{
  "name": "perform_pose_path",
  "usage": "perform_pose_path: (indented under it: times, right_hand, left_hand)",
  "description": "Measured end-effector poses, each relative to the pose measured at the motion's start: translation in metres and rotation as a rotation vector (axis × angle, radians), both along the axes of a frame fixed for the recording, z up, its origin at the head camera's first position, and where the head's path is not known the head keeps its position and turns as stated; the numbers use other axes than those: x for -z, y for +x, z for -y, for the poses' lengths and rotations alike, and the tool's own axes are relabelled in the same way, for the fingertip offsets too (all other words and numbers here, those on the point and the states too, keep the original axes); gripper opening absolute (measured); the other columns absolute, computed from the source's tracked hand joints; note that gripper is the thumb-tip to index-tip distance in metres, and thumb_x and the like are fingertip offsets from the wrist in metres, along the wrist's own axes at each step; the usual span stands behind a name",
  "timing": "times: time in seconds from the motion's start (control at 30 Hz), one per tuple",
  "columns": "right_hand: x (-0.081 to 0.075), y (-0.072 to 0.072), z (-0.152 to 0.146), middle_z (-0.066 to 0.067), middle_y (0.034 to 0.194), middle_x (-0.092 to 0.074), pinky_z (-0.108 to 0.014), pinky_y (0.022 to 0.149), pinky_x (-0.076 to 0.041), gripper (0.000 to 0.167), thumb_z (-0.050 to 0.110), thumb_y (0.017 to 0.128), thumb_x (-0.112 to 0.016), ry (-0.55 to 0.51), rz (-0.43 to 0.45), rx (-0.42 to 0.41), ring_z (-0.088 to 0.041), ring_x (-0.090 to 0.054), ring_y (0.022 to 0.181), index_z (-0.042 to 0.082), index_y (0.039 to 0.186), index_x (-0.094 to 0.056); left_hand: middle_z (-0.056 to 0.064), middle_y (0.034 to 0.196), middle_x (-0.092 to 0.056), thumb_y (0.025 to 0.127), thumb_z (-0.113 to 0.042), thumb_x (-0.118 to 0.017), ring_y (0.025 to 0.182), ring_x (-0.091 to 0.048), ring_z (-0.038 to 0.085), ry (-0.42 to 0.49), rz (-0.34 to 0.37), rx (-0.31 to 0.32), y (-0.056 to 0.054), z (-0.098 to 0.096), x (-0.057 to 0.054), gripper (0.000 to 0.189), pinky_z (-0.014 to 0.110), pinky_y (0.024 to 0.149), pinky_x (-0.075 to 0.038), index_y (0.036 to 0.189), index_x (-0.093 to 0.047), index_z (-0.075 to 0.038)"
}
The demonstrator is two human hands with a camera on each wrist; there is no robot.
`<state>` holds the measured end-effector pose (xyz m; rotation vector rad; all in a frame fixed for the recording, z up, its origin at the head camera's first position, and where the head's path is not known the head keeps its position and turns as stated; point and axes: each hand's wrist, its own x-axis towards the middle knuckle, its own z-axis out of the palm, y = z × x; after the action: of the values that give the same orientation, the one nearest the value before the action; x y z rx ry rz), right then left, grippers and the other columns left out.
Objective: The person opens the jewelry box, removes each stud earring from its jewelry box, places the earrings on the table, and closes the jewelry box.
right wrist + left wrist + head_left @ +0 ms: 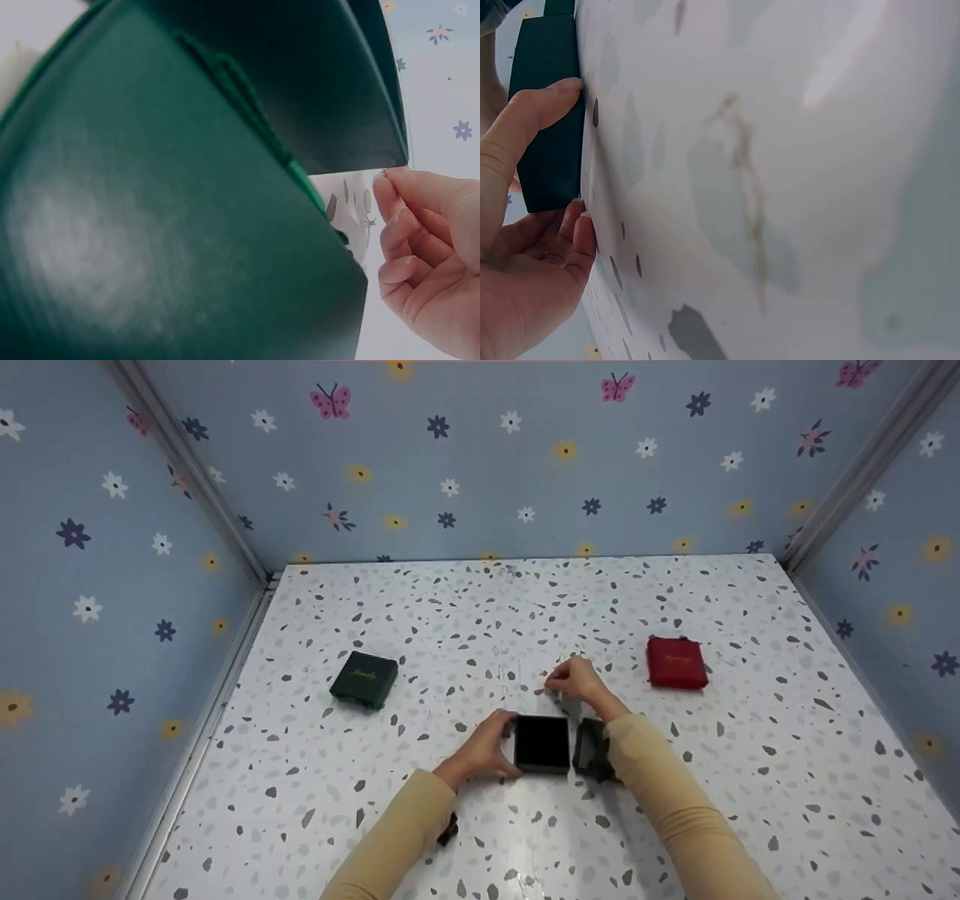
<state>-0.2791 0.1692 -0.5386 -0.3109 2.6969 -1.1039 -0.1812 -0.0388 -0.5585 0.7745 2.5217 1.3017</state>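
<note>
A person in pale yellow sleeves (686,810) works with both hands at a speckled white worktop (750,780), where a dark green box base (541,744) with a black interior sits between two closed boxes. The left hand (484,750) holds the base at its left side, thumb at the near corner and fingers at the far one, spread about as wide as the box. Above and just beyond the base, the right hand (577,679) brings thumb and forefinger together on a tiny item (385,172), too small to make out, with the other fingers curled in. A small star-shaped piece (367,222) shows just below those fingertips; whether it hangs from them cannot be told. The dark green lid (589,746), its hollow side up, lies just to the right of the base, partly hidden by the right sleeve. A green jewelry box (364,680) with gold lettering rests well to the left, a red box (676,663) to the right. Blue walls (495,457) printed with flowers and butterflies enclose the scene.
</note>
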Motion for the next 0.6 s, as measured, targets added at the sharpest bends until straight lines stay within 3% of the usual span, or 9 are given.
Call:
perform_pose_path:
  times: [0.6]
  right_hand:
    - [0.0004, -0.0033, 0.0023, -0.003, 0.064, -0.064, -0.019, 0.047, -0.041, 0.011, 0.01, 0.076, -0.065, 0.067, 0.032, 0.02, -0.005, -0.049, 0.049, 0.001, 0.077, -0.071]
  left_hand:
    - [0.009, 0.094, -0.046, 0.049, -0.006, -0.084, 0.084, -0.046, 0.023, 0.023, -0.033, 0.021, 0.0001, 0.0002, 0.0001, 0.082, 0.027, 0.073, -0.041, 0.117, -0.041, 0.005]
